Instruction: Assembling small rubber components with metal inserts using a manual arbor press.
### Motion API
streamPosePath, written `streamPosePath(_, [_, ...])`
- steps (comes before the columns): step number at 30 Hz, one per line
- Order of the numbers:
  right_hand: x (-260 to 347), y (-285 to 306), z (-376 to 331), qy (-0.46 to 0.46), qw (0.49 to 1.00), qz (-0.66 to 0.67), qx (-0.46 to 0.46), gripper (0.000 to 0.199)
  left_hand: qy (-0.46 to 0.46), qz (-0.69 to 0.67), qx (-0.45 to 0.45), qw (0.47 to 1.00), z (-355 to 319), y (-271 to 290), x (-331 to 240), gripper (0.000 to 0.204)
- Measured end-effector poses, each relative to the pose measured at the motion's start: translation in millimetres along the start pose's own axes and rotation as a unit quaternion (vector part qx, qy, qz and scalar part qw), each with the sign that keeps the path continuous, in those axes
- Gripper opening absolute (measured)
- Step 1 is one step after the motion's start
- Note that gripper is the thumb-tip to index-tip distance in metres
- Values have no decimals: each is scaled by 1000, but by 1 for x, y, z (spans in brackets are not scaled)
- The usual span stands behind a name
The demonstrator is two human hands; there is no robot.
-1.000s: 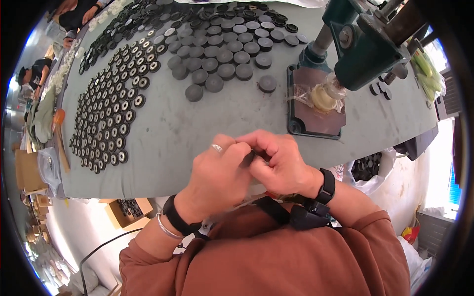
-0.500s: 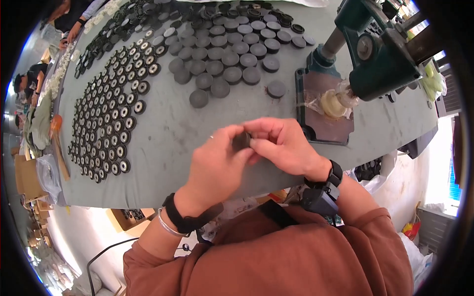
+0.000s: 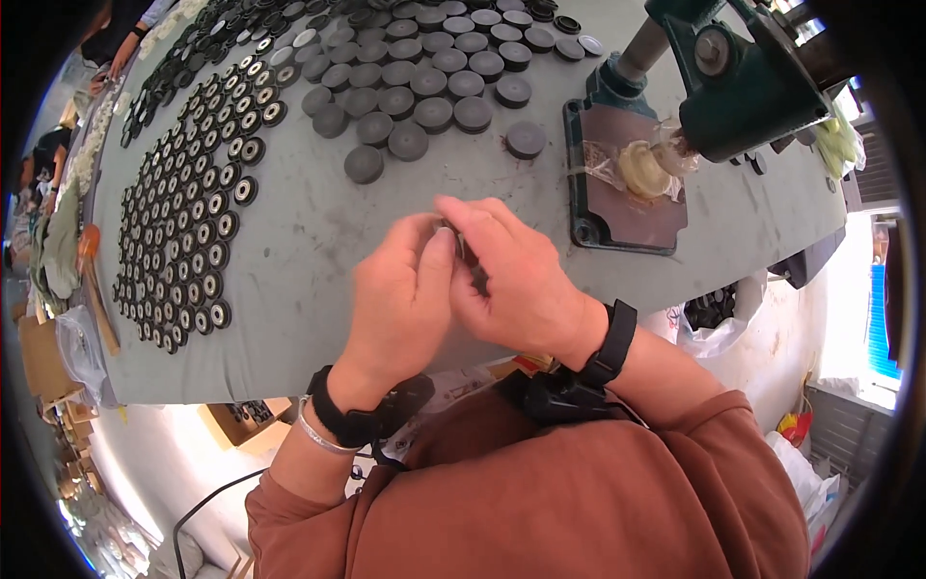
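My left hand (image 3: 398, 294) and my right hand (image 3: 521, 280) meet above the near middle of the table, both closed round one small dark part (image 3: 467, 255). Fingers cover most of it, so its exact shape cannot be made out. Beyond my hands lie many dark grey round caps (image 3: 407, 141), flat faces up; a single cap (image 3: 526, 139) sits apart, nearest the press. To the left spread rows of black wheels with shiny metal ring centres (image 3: 200, 207).
A dark green hand press (image 3: 719, 96) stands at the right, a pale round block (image 3: 644, 172) wrapped in clear film on its base. An orange-headed mallet (image 3: 89, 241) lies along the left edge. Below the table is a cardboard box (image 3: 241, 429). Other people work at far left.
My hands have come closer together and turned round the dark part, the right hand's fingers now covering more of it. The whole view has shifted slightly.
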State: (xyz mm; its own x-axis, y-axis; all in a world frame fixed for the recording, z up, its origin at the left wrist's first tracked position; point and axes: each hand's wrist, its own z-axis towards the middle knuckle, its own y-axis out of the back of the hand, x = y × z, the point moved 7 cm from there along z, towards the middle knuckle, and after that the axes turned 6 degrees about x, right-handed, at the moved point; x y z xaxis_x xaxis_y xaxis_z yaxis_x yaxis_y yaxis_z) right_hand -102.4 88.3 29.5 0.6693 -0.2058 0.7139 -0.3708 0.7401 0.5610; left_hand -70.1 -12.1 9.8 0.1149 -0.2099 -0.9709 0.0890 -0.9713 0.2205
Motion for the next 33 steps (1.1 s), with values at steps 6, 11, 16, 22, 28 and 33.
streamPosePath(6, [-10,-11,4,-71,993,-30,90,27,-1,26,-15,1000,7,-4,9,26])
streamPosePath(11, [-16,-17,8,-37,995,-43,85,26,19,-1,-18,1000,10,-8,10,28])
streamPosePath(16, [-26,-24,8,-59,989,-41,127,36,37,-42,-33,998,11,-11,19,30])
streamPosePath(22, [-26,-17,9,-33,996,-32,83,33,10,-115,-102,988,12,-16,21,32])
streamPosePath(28, [-26,-8,10,-51,998,20,34,21,-3,-94,-144,985,12,-16,20,32])
streamPosePath(33, [-28,-4,12,-42,998,40,3,20,-3,29,-132,991,14,-17,22,26])
